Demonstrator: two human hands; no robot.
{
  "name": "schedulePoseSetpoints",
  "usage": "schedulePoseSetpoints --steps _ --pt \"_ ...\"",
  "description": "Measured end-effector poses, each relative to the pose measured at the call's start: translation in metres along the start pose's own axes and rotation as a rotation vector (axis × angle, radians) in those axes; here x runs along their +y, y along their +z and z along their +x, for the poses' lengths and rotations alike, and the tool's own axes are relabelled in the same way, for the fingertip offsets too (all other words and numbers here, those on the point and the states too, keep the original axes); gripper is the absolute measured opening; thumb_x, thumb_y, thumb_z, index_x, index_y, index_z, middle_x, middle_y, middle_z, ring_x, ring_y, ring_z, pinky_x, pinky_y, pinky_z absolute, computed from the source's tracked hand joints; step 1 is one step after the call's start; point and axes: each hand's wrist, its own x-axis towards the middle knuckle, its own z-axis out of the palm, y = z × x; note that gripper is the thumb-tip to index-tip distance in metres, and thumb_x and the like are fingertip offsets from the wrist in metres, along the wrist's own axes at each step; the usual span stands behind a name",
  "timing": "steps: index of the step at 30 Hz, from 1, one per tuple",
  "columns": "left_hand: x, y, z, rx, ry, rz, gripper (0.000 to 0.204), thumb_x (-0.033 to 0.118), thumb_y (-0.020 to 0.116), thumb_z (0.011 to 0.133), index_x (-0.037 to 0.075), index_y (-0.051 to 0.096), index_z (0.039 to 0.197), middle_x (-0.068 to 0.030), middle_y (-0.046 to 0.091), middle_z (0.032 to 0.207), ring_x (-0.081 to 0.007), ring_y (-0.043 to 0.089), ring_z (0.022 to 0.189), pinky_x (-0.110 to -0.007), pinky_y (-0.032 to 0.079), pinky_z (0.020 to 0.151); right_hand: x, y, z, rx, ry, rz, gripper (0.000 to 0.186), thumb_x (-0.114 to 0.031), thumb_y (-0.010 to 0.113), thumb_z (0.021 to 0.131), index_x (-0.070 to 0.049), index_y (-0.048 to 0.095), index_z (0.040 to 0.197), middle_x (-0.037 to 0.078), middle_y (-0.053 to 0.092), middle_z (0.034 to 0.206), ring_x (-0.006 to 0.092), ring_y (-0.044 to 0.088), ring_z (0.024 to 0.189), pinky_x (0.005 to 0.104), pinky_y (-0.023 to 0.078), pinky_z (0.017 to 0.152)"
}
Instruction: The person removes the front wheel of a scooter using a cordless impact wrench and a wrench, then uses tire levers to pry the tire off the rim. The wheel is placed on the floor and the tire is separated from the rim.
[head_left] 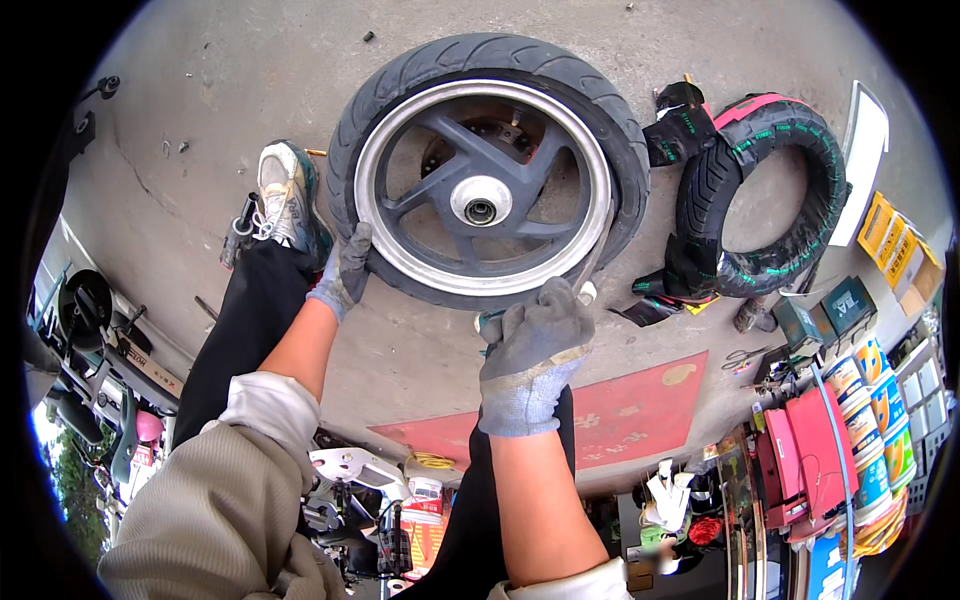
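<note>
A grey 5-spoke motorcycle wheel point(481, 202) lies flat on concrete point(250, 60), black tyre point(345, 150) around silver rim point(364, 195), a mostly hidden teal-ended tool point(486, 321) alongside.

Brake disc point(516, 138) part-hidden, right sleeve point(575, 586) cropped

Green lettering point(765, 283) on wrapped tyre point(828, 190), dark characters point(893, 243) on yellow box point(903, 262)

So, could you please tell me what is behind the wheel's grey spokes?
Behind the spokes, part of a dark disc with holes shows through the upper gaps; the spokes and hub cover the rest.
</note>
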Motion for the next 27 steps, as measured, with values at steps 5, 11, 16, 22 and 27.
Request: schedulePoseSetpoints --steps 5,11,16,22,27 --pt "0.112 0.045 0.007 -0.269 0.08 0.354 0.07 0.032 0.068 0.09 0.007 0.038 0.147 -0.0039 0.055 0.132 -0.0176 0.054 0.12 -0.035 0.044 0.103 0.0 -0.011 0.009 -0.025 0.024 0.133 0.016 -0.016 0.047 0.097 -0.01 0.047 0.082 -0.002 0.038 0.06 0.0101 0.039 0.043 0.0298 0.038 0.039" --pt "0.241 0.162 0.067 -0.457 -0.108 0.875 0.056 0.029 0.073 0.087 0.0 0.058 0.132 -0.0101 0.066 0.121 -0.0183 0.062 0.11 -0.033 0.049 0.099 0.019 0.01 0.009 0.147 -0.065 0.109 0.029 -0.017 0.05 0.097 0.001 0.047 0.074 0.002 0.044 0.062 0.0118 0.045 0.052 0.0308 0.039 0.047" --pt "0.244 0.166 0.081 -0.483 -0.124 0.911 0.06 0.025 0.077 0.083 0.002 0.057 0.135 -0.0099 0.065 0.125 -0.0198 0.063 0.11 -0.035 0.049 0.101 0.035 0.009 0.005 0.142 0.076 0.158 0.025 -0.019 0.057 0.096 -0.001 0.049 0.081 0.002 0.052 0.08 0.0105 0.049 0.066 0.0269 0.041 0.055" --pt "0.229 0.136 0.084 -0.378 -0.157 0.787 0.057 0.025 0.075 0.085 0.002 0.057 0.134 -0.0092 0.067 0.121 -0.0198 0.065 0.106 -0.035 0.053 0.096 0.122 0.047 0.034 0.137 0.332 0.983 0.021 -0.028 0.051 0.098 -0.009 0.056 0.095 0.005 0.06 0.098 0.0159 0.058 0.085 0.0289 0.048 0.074" --pt "0.206 0.119 0.068 -0.446 0.014 0.649 0.071 0.031 0.075 0.085 0.004 0.047 0.144 -0.0113 0.056 0.139 -0.0228 0.055 0.124 -0.037 0.043 0.108 0.133 0.093 0.061 0.233 0.068 -0.381 0.032 -0.026 0.045 0.101 -0.004 0.057 0.121 0.013 0.061 0.125 0.0223 0.062 0.109 0.0311 0.049 0.095"
